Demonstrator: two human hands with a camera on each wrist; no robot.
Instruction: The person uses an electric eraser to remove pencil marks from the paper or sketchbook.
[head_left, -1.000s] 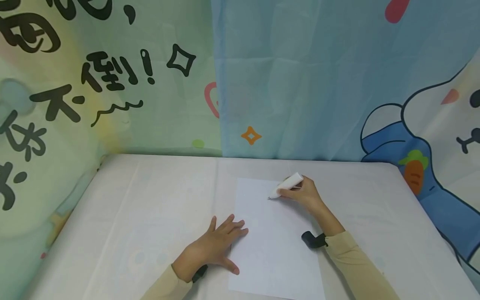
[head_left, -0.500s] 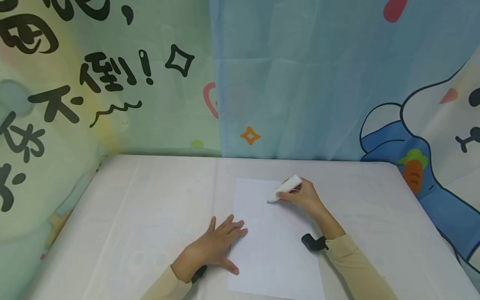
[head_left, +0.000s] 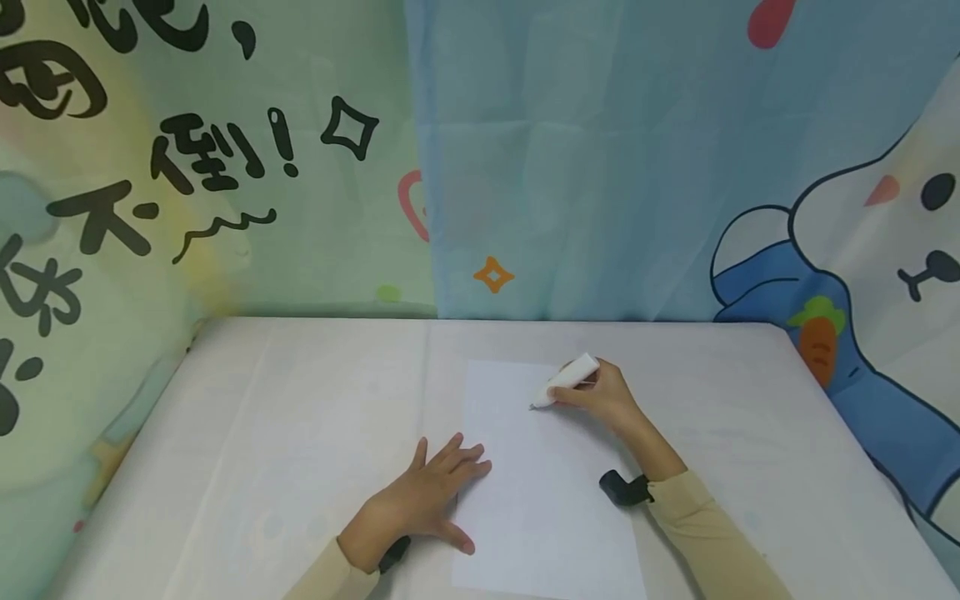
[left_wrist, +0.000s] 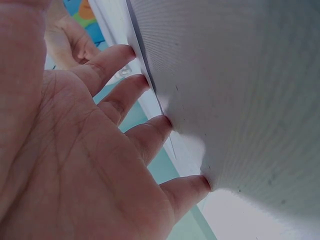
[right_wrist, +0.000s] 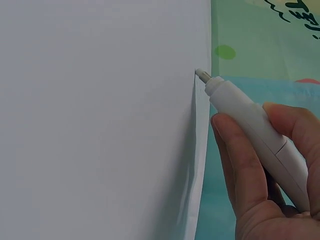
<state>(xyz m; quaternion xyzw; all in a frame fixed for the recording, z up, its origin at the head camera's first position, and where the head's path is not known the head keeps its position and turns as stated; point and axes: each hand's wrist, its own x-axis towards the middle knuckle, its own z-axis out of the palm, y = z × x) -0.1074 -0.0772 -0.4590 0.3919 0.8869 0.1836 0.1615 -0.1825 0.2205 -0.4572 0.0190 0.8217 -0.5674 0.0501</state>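
A blank-looking sheet of white paper [head_left: 547,500] lies on the white-covered table. My right hand [head_left: 603,396] grips a white electric eraser [right_wrist: 250,115] between thumb and fingers. Its body slants, and the metal collar with the pale tip points down at the upper part of the sheet. In the right wrist view the tip meets the paper surface or hovers just at it. My left hand [head_left: 427,500] lies spread at the sheet's left edge. In the left wrist view its fingertips [left_wrist: 162,122] press on the paper, fingers apart and holding nothing.
The white table [head_left: 300,417] reaches back to printed cloth hangings [head_left: 600,167] in green and blue. Black wrist-camera mounts [head_left: 624,487] sit at both wrists, below beige sleeves [head_left: 712,533].
The eraser tip has shifted slightly toward me on the paper with the right hand. The left hand keeps its place. The whole head view has drifted a little.
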